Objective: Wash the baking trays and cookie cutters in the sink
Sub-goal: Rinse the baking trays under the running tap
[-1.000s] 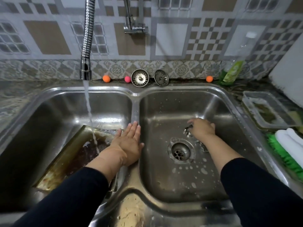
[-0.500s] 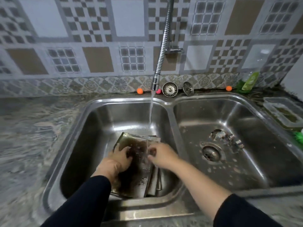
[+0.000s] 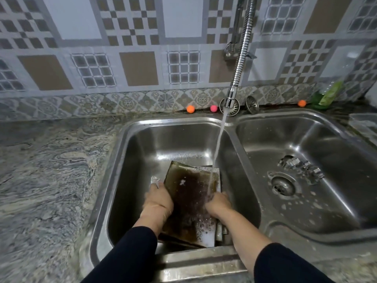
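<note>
**Setting: home kitchen, at the sink**

Double-bowl stainless steel sink (image 3: pixel 234 139) set into a marbled stone countertop (image 3: pixel 51 170). Flexible coil-necked faucet (image 3: pixel 240 58) on the wall, water running into the left bowl. Backsplash of patterned wall tiles (image 3: pixel 132 48), checkered and brown squares, with an ornamental border strip below. Two loose sink strainers (image 3: pixel 252 104) lean against the wall behind the divider. Green dish soap bottle (image 3: pixel 328 94) in the far right corner. Small orange and pink balls (image 3: pixel 190 109) sit along the back ledge. Right bowl has a drain (image 3: pixel 282 185) with soap suds scattered about. Worn, domestic fittings; nothing commercial-scale visible.
</note>
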`<state>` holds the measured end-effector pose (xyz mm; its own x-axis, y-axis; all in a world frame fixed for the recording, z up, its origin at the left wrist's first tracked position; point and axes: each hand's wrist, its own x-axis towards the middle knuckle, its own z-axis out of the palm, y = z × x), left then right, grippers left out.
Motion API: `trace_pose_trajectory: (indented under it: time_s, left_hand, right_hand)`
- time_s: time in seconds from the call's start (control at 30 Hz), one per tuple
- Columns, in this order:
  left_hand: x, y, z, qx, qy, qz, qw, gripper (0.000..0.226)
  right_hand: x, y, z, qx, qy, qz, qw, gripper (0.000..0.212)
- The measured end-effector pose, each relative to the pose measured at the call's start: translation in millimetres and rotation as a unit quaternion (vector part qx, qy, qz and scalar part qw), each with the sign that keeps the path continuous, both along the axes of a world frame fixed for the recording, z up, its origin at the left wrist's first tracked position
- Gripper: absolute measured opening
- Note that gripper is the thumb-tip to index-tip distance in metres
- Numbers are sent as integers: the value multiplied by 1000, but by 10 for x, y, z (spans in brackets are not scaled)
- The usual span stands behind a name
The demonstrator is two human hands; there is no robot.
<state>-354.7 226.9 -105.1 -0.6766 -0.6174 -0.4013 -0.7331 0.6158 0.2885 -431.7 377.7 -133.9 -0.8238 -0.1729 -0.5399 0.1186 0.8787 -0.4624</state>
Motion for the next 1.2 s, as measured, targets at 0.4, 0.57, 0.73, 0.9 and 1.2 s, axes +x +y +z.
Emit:
trace_pose_trajectory:
  time_s: [0.4, 0.57, 0.73, 0.9, 1.2]
  left_hand:
    - [-5, 173, 430, 180, 297, 13, 938, 46]
    - [36, 43, 594, 186, 369, 26, 910, 47]
    - [46, 195, 620, 186, 424, 29, 886, 45]
    - [39, 313, 617, 171, 436, 51, 882, 46]
    - [-163, 712, 656, 40, 405, -125, 905, 59]
  right_hand:
    - [450, -245, 145, -54, 46, 252, 965, 59]
    - [-70, -483, 430, -89, 241, 304, 917, 47]
    - [-629, -495, 653, -28, 286, 296, 911, 53]
    - [-440, -242, 467, -38, 225, 203, 952, 56]
    - [-502, -317, 1300, -332, 145, 36, 932, 67]
